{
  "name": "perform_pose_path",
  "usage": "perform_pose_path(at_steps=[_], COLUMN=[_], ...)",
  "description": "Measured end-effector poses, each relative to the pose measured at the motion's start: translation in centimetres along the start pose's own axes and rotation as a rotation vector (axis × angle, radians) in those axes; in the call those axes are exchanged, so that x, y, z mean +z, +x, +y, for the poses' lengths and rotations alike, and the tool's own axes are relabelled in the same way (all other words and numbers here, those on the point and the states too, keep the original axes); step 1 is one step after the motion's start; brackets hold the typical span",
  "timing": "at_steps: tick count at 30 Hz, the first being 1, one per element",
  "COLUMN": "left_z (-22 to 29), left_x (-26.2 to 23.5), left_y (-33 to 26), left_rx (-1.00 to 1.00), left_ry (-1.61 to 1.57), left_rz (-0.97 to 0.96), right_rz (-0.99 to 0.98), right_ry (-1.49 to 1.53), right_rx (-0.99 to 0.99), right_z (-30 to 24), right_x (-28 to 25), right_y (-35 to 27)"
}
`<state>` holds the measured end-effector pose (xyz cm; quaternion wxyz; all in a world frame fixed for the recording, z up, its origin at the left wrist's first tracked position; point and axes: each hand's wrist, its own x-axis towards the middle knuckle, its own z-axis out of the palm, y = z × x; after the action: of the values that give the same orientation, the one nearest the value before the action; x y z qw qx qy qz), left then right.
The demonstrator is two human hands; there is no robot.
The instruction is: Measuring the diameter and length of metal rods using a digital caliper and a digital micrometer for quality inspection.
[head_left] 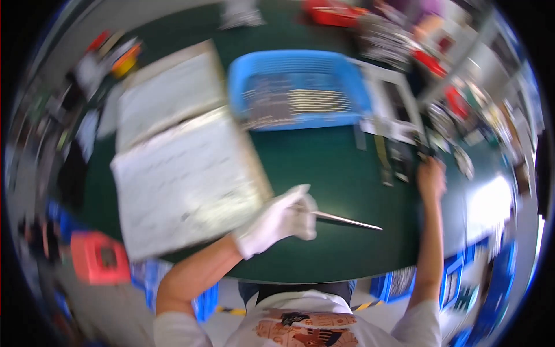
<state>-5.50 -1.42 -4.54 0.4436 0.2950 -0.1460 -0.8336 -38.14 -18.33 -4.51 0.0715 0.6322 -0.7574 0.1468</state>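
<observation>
Patterned shirt nearest, left grip clamps a metal rod jutting rightward; right grip unclear

Looks steeply down from wearer's head through left fisheye, past shirt front, across green table; close above near side, wide all around.

- Dark green counter, near edge bowed by the lens
- On its left, two white-faced boards, one behind the other, edges pale brown
- Toward the back, a blue tray with ribbed walls
- Right of the tray's front, a yellowish strip and a blurred dark object
- At the far side, a whitish bundle and a red container
</observation>
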Motion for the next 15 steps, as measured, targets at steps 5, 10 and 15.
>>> perform_pose_path(at_steps=[5, 10, 15], left_z=[-0.1, -1.1, -1.9], left_x=[1.2, 0.9, 1.6], left_y=[0.1, 0.4, 1.3], left_rx=[0.023, 0.115, 0.142], left_ry=[0.125, 0.144, 0.156], left_rz=[-0.055, -0.090, -0.123], right_rz=[0.010, 0.025, 0.090], right_ry=[-0.129, -0.150, -0.067], right_rx=[-0.164, -0.270, -0.285], right_z=[5.5, 6.3, 8.0], right_x=[1.8, 3.0, 4.2], right_y=[2.4, 2.6, 4.1])
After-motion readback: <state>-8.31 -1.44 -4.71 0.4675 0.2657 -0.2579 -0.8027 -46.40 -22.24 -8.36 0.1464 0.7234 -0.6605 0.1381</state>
